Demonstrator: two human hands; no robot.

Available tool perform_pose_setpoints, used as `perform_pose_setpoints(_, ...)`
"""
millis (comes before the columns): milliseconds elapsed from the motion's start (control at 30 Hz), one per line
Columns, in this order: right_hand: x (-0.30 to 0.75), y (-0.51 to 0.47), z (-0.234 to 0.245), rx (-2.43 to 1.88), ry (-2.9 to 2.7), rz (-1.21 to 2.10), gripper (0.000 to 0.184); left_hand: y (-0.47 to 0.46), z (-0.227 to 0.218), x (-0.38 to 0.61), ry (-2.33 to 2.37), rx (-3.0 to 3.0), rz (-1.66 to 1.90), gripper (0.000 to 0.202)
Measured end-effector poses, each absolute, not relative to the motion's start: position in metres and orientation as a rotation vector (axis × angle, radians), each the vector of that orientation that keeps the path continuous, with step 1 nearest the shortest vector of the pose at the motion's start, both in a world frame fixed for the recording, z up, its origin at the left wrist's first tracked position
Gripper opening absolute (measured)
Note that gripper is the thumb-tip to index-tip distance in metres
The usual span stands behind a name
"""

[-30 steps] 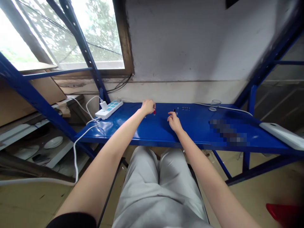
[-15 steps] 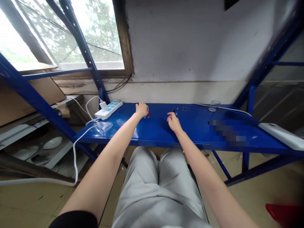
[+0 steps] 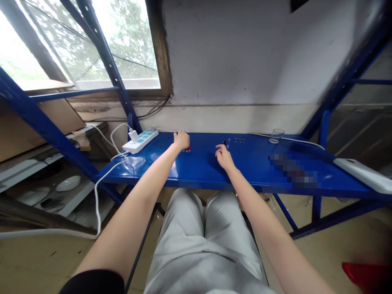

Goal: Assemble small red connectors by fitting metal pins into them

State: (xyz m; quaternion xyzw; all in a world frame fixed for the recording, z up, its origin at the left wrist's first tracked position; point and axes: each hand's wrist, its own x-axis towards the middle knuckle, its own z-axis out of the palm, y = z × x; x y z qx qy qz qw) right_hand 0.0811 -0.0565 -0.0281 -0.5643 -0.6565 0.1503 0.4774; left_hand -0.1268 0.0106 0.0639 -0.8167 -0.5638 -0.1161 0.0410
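Observation:
My left hand (image 3: pixel 181 140) is over the left middle of the blue table, its fingers curled down and closed. What they hold, if anything, is hidden behind the hand. Small red pieces (image 3: pixel 189 147) with clear or metallic ends stand by its fingertips. My right hand (image 3: pixel 224 157) hovers at the table's middle, loosely bent, with index finger and thumb a little apart and nothing visible between them. A tiny black piece (image 3: pixel 224 143) shows just beyond its knuckles, beside a small clear piece (image 3: pixel 227 146). Farther back lies a row of several tiny metallic pieces (image 3: pixel 239 140).
A white power strip (image 3: pixel 140 141) with a plug and cable lies on the left of the blue table (image 3: pixel 202 171). A clear glass cup (image 3: pixel 276 136) stands at the back right. Farther right are a blurred-out object (image 3: pixel 294 169) and a white device (image 3: pixel 363 174).
My left hand has shifted slightly left, and more of the small pieces show under it. My right hand has stayed in place.

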Motion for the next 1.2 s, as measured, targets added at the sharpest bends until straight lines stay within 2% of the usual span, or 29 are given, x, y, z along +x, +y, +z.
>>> perform_pose_setpoints(300, 0.0811, -0.0562, -0.0282, -1.374, -1.602, 0.361, 0.029, 0.0114, 0.0628, -0.1239, -1.722, -2.509, -0.364, 0.015)
perform_pose_setpoints(600, 0.0813, -0.0568, -0.0276, -1.379, -1.606, 0.375, 0.028, 0.0172, 0.0599, -0.1240, -1.774, -2.553, -0.473, 0.008)
perform_pose_setpoints(1200, 0.0797, -0.0594, -0.0247, -1.411, -1.596, 0.382, 0.030, 0.0106, 0.0655, -0.1222, -1.761, -2.516, -0.310, 0.012)
